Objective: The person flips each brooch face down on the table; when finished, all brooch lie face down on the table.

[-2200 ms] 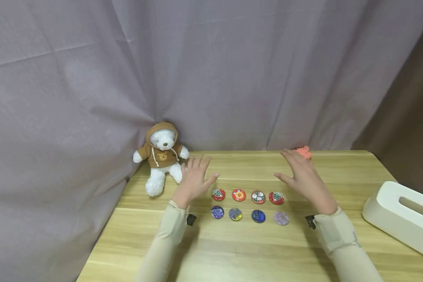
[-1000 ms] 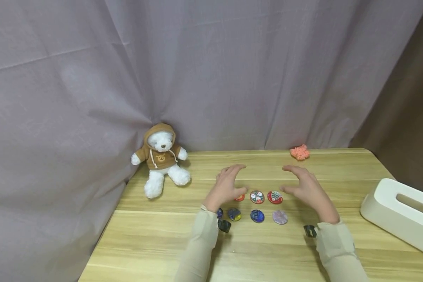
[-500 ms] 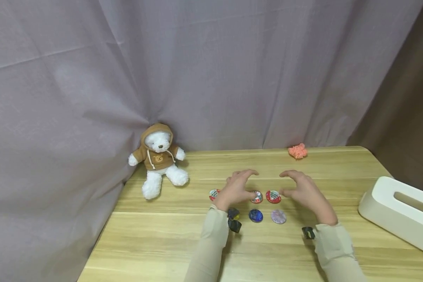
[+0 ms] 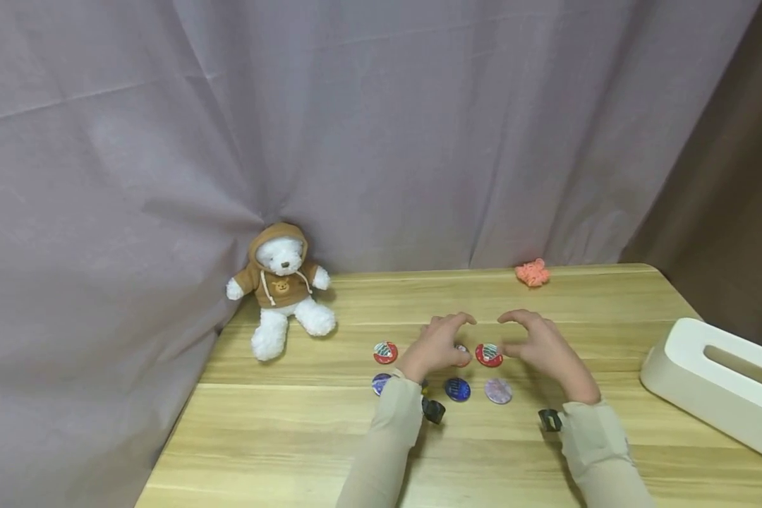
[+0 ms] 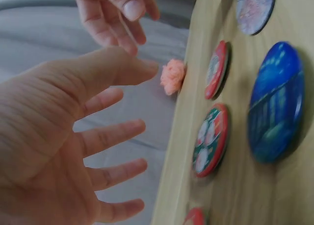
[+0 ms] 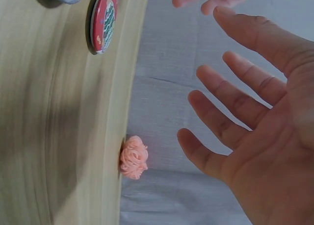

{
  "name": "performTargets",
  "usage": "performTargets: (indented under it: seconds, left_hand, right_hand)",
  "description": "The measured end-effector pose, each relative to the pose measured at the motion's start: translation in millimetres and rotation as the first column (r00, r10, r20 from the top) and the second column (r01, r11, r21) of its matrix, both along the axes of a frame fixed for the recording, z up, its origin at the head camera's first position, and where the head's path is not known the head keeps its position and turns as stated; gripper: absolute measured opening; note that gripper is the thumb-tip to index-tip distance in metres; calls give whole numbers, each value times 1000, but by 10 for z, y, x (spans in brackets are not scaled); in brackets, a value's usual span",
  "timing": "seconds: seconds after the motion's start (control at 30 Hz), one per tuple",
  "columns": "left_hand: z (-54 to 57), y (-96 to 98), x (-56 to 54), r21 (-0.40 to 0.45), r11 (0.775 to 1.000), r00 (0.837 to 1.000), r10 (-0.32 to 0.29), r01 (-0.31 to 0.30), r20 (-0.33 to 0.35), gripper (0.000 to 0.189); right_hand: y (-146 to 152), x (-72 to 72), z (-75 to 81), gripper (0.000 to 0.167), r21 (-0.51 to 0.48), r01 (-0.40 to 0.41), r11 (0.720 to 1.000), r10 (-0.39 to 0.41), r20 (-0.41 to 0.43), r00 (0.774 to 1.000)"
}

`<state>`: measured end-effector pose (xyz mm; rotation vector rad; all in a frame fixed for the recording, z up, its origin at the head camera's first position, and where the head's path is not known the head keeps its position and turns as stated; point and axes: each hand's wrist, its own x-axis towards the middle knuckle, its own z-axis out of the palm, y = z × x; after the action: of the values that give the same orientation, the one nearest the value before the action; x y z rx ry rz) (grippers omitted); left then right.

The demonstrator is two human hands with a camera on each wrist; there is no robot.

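Note:
My left hand (image 4: 437, 347) hovers over the middle of two rows of round badges, fingers spread and slightly bent, holding nothing. Facing it, my right hand (image 4: 549, 353) is held above the table beside the right end of the rows, also with nothing in it. A red tree badge (image 4: 489, 355) lies between the two hands. Another red badge (image 4: 385, 353) and a purple one (image 4: 381, 384) show left of my left hand. Nearer me lie a blue badge (image 4: 458, 389) and a pale lilac badge (image 4: 498, 391). A snowman-like patterned badge (image 5: 211, 139) is partly covered in the head view.
A white teddy bear in a brown hoodie (image 4: 283, 289) sits at the table's back left. Some coral-coloured crumpled yarn or netting (image 4: 533, 273) lies at the back edge. A white box with a slot (image 4: 717, 395) stands at the right. Grey curtain (image 4: 381, 141) hangs behind.
My left hand has moved right, from near the bear to over the badges. My right hand has come slightly closer to me, and the two hands now face each other. The badges stay put.

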<state>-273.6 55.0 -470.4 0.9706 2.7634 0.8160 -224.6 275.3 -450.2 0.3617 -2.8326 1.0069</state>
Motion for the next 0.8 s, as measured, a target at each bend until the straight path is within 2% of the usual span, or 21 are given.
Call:
performTargets:
  seconds: [0.17, 0.37, 0.57, 0.67, 0.8]
  left_hand:
    - [-24, 92, 13, -20, 1000, 999, -4, 4, -39, 63]
    - [-92, 152, 39, -43, 999, 999, 22, -23, -24, 64]
    - [-196, 227, -14, -87, 996, 997, -14, 7, -82, 55]
    - [-223, 253, -12, -97, 995, 997, -14, 6, -77, 51]
    - [-201, 255, 9, -77, 997, 999, 23, -26, -39, 50]
  right_hand:
    - [17, -18, -29, 50, -20, -15, 1000, 15, 30, 999]
    - [30, -59, -111, 52, -32, -36, 999, 39, 81, 996]
    - [33, -117, -219, 49, -40, -69, 997, 72, 91, 993]
    - [36, -130, -264, 49, -62, -74, 995, 82, 129, 988]
    - [40, -128, -295, 53, -106, -69, 992, 88, 190, 978]
